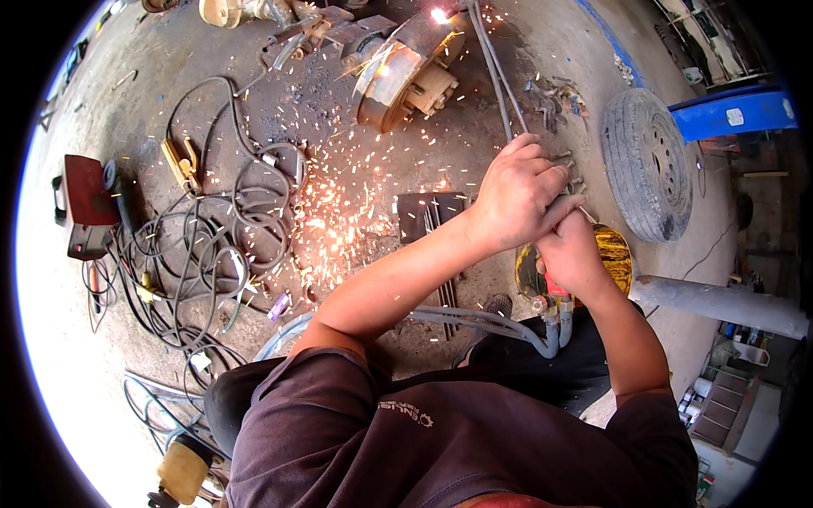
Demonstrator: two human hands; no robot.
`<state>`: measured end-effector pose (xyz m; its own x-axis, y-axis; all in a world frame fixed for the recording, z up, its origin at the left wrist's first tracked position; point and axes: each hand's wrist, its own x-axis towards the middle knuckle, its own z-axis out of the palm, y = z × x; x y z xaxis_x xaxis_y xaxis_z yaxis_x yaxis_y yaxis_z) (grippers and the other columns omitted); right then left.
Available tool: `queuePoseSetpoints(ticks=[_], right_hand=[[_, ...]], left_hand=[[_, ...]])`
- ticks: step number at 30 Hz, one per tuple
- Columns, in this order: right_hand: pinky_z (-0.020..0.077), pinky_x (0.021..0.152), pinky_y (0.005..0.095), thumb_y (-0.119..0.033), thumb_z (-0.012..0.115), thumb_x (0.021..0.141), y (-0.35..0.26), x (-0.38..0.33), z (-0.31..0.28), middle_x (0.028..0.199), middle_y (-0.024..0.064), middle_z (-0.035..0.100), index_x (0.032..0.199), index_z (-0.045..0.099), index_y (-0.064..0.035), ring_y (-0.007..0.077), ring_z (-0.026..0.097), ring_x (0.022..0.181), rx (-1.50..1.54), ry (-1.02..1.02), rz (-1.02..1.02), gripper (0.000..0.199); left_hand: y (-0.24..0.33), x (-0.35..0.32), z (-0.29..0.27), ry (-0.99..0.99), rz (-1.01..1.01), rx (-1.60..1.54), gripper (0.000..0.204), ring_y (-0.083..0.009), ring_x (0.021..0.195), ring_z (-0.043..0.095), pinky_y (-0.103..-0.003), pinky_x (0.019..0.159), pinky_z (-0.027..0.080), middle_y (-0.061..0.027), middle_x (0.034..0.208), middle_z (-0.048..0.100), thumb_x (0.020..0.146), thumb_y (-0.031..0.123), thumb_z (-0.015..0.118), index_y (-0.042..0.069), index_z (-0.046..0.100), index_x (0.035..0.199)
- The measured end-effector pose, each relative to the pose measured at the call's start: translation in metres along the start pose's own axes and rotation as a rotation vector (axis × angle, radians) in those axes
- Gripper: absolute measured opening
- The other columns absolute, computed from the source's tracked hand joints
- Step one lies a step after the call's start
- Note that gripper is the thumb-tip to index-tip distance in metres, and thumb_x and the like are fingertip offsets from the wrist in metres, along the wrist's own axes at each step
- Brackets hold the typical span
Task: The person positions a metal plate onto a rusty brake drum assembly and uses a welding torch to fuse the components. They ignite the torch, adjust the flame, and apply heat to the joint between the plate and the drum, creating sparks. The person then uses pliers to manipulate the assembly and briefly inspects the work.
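Both my hands grip a cutting torch (497,76), whose long thin metal tubes reach away to the top edge. My left hand (523,184) is closed around the tubes. Just behind and to the right, my right hand (576,254) is wrapped round the rear part, where a red piece and hose fittings (550,305) show below it. At the torch's far end a bright glow burns against a rusty brake drum and hub (388,80) on an axle. Sparks (326,229) spray down and left across the floor. The tip itself is lost in the glare.
Grey hoses (474,320) run left from the torch past my legs. Tangled cables (190,254) and a red box-shaped machine (87,207) lie at left. A dark plate with thin rods (415,216) sits near my left forearm. A wheel (648,165) and blue beam (732,114) stand at right.
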<state>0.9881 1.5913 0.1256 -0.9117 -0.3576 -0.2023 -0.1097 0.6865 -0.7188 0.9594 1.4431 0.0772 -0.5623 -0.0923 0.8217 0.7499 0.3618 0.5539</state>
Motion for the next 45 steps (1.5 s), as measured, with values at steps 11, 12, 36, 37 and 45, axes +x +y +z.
queuePoseSetpoints(ticks=[11,12,36,37,45], right_hand=[[0.0444,0.045,0.0290,-0.004,0.059,0.093,0.000,0.000,0.001,0.078,0.0038,0.060,0.104,0.059,0.0048,0.0092,0.057,0.055,-0.001,-0.020,0.048,0.014],[0.0444,0.045,0.0290,-0.004,0.059,0.094,-0.001,0.000,0.000,0.077,0.0038,0.060,0.104,0.059,0.0046,0.0094,0.057,0.055,-0.004,-0.022,0.063,0.014],[0.0446,0.043,0.0305,-0.006,0.057,0.094,-0.012,0.000,0.000,0.074,0.0055,0.057,0.098,0.054,0.0035,0.0127,0.058,0.051,0.030,-0.034,0.075,0.010],[0.0446,0.043,0.0305,-0.005,0.057,0.094,-0.013,0.000,0.001,0.074,0.0055,0.057,0.098,0.054,0.0035,0.0127,0.058,0.051,0.033,-0.034,0.078,0.010],[0.0448,0.043,0.0302,-0.005,0.056,0.093,-0.013,0.001,0.001,0.075,0.0057,0.058,0.098,0.055,0.0039,0.0126,0.058,0.050,0.028,-0.031,0.047,0.010]], left_hand=[[0.000,-0.002,0.000,-0.016,-0.019,-0.002,0.033,-0.0308,0.069,0.059,-0.049,0.093,0.050,-0.0106,0.066,0.058,0.071,0.026,0.086,0.001,0.069,0.084],[0.000,-0.001,0.000,-0.013,-0.017,-0.005,0.033,-0.0308,0.069,0.059,-0.049,0.093,0.050,-0.0107,0.066,0.058,0.071,0.025,0.086,0.001,0.069,0.084],[-0.001,-0.001,-0.003,-0.005,-0.016,0.008,0.034,-0.0308,0.070,0.060,-0.048,0.090,0.051,-0.0113,0.068,0.060,0.069,0.025,0.087,0.000,0.070,0.085],[-0.001,-0.001,-0.003,-0.006,-0.017,0.009,0.035,-0.0309,0.071,0.060,-0.048,0.090,0.051,-0.0114,0.068,0.060,0.069,0.025,0.087,0.000,0.070,0.085],[-0.001,-0.001,-0.003,-0.003,-0.010,0.006,0.034,-0.0310,0.070,0.060,-0.048,0.089,0.051,-0.0113,0.069,0.060,0.069,0.024,0.088,0.000,0.069,0.085]])
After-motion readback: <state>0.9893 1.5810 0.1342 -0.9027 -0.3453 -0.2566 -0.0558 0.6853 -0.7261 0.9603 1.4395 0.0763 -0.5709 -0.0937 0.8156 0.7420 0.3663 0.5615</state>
